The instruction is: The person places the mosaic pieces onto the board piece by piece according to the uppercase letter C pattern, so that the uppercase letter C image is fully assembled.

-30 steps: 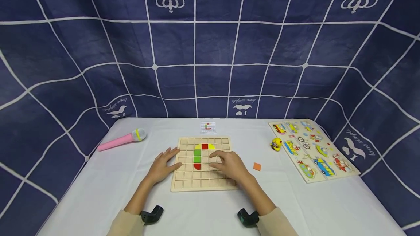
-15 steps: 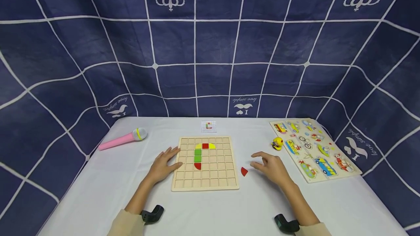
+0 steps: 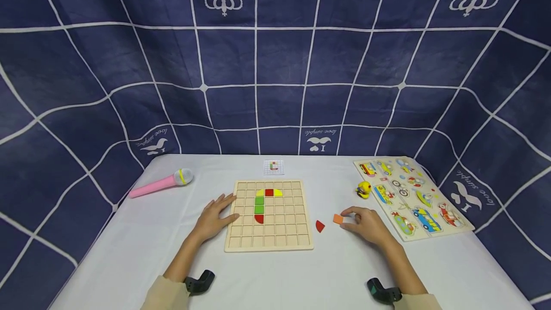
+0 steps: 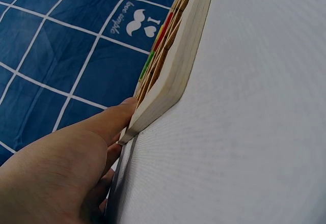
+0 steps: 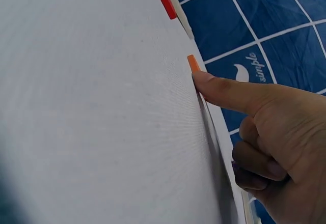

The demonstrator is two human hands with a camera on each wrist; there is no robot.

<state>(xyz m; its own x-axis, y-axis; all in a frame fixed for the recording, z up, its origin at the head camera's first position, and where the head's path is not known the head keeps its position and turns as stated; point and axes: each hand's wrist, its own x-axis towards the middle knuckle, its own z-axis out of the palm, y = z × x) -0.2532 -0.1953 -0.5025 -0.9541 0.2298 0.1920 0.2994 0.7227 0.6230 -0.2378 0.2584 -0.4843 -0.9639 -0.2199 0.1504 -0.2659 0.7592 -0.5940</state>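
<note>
A wooden grid board (image 3: pixel 284 240) lies flat on the table, with yellow, red and green tiles set in a curved shape. My left hand (image 3: pixel 214 219) rests at the board's left edge, fingers straight and thumb over the rim; the left wrist view shows the thumb at the board's edge (image 4: pixel 168 86). To the right of the board, my right hand (image 3: pixel 368 224) pinches an orange square tile (image 3: pixel 337 219) between thumb and index finger, low at the tabletop. In the right wrist view the thumb covers one end of the orange tile (image 5: pixel 192 62). A red quarter-round tile (image 3: pixel 320 226) lies between board and right hand.
Behind the board lies a small pattern card (image 3: pixel 273 167). A pink toy microphone (image 3: pixel 161 184) is at the left. Toward the right are a yellow duck toy (image 3: pixel 363 189) and a wooden picture puzzle (image 3: pixel 406 233). A blue checked curtain (image 3: pixel 284 61) surrounds the table (image 3: pixel 275 281).
My right hand has moved from over the board to the right, uncovering the red quarter-round tile, then come down onto the orange tile and pinched it. The left hand stays still.
</note>
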